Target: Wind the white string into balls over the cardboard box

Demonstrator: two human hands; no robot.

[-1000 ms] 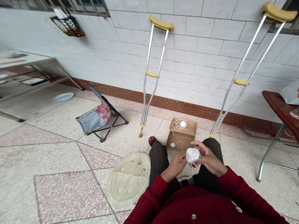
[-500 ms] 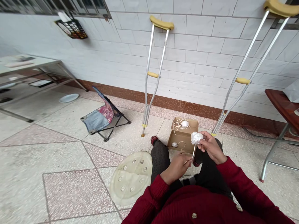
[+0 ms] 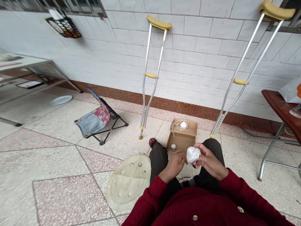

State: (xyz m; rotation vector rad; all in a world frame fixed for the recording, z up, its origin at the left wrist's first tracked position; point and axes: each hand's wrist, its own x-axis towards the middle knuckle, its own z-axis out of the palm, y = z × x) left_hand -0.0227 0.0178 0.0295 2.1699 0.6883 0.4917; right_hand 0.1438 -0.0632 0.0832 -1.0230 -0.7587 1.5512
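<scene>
My right hand [image 3: 210, 161] grips a white, shiny, crumpled ball [image 3: 193, 154] between thumb and fingers, above my knees. My left hand [image 3: 176, 164] is closed just to its left, with fingertips close to the ball; whatever they pinch is hidden. Beyond my hands, an open cardboard box [image 3: 181, 142] lies on the floor between my feet. A larger ball of white string [image 3: 183, 125] with loose loops rests in its far half. A smaller white ball [image 3: 173, 146] lies in the near half.
Two crutches [image 3: 150, 75] [image 3: 240, 81] lean on the tiled wall. A folding chair [image 3: 91, 124] and a round mat with holes [image 3: 129, 180] are to the left. A brown table [image 3: 277, 103] stands at the right, and a metal-legged table [image 3: 25, 64] at the far left.
My right hand has lowered the white ball and brought it nearer my left hand. The thin white length that hung between them is out of sight now. The view has shifted slightly.
</scene>
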